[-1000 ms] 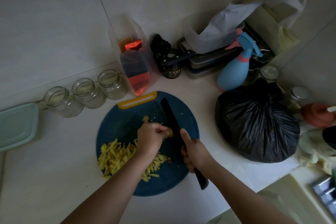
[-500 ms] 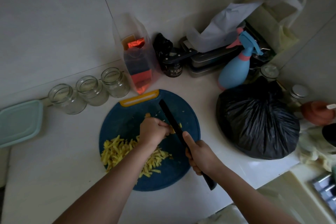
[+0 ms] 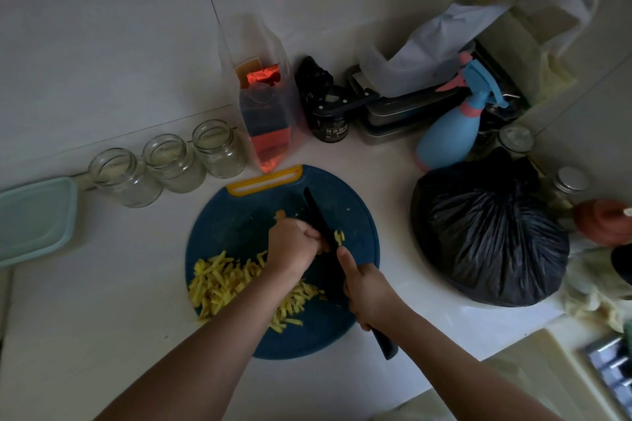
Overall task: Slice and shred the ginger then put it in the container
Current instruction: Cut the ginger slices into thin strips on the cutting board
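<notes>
- I am watching the right hand gripping the black knife by its handle; the blade is lying across the blue cutting board
- the left hand is curling its fingers over a ginger piece, tight against the blade
- shredded ginger is lying on the board's near left; the teal-lidded container is sitting well apart, far left
</notes>
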